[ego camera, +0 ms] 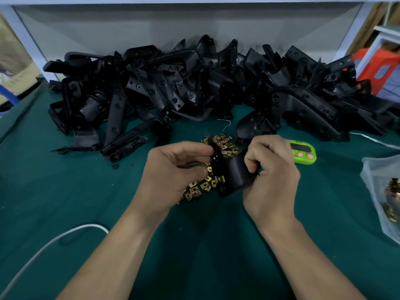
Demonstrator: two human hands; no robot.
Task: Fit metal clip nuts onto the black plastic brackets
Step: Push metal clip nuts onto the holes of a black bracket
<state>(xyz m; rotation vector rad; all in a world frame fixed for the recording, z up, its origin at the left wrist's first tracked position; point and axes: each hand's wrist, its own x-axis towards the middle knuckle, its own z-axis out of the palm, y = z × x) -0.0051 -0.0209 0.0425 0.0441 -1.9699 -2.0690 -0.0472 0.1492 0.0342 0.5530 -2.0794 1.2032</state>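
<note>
A curved black plastic bracket (pixel 234 173) is held above the green table between both hands. My right hand (pixel 270 169) grips its right end with curled fingers. My left hand (pixel 173 169) pinches its upper left end; whether a clip nut sits between those fingertips is hidden. A scatter of brass-coloured metal clip nuts (pixel 225 144) lies on the mat under and behind the bracket, more of them (pixel 199 189) below my left hand. A big heap of black brackets (pixel 194 83) stretches across the back of the table.
A green digital timer (pixel 303 153) lies right of my right hand. A clear plastic bag (pixel 376 191) with more clip nuts sits at the right edge. A white cable (pixel 54 241) curves across the front left of the mat. An orange stool (pixel 376 68) stands at the back right.
</note>
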